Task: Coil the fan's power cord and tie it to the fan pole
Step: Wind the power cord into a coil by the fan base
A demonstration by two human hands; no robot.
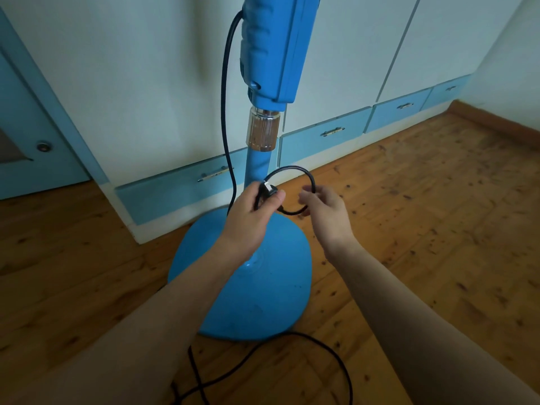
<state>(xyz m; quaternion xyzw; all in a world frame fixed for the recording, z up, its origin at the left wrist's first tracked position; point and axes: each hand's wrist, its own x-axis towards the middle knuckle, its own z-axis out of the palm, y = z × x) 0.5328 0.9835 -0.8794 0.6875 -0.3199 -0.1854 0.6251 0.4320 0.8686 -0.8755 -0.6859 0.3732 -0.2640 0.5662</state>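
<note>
A small loop of the black cord (pixel 289 168) is held in front of the blue pole (pixel 257 171), above the round base (pixel 251 302). The plug (pixel 267 191) and the cord beside it are gripped by the left hand (pixel 248 220), with the fingers curled round them. The right side of the loop is pinched by the right hand (pixel 324 209) between thumb and fingers. From the fan body at the top, the cord is seen hanging down on the left of the pole. More cord is lying loose on the wooden floor (pixel 438 229), at the near side of the base. Blue drawers (pixel 321 141) are seen along the far wall.
</note>
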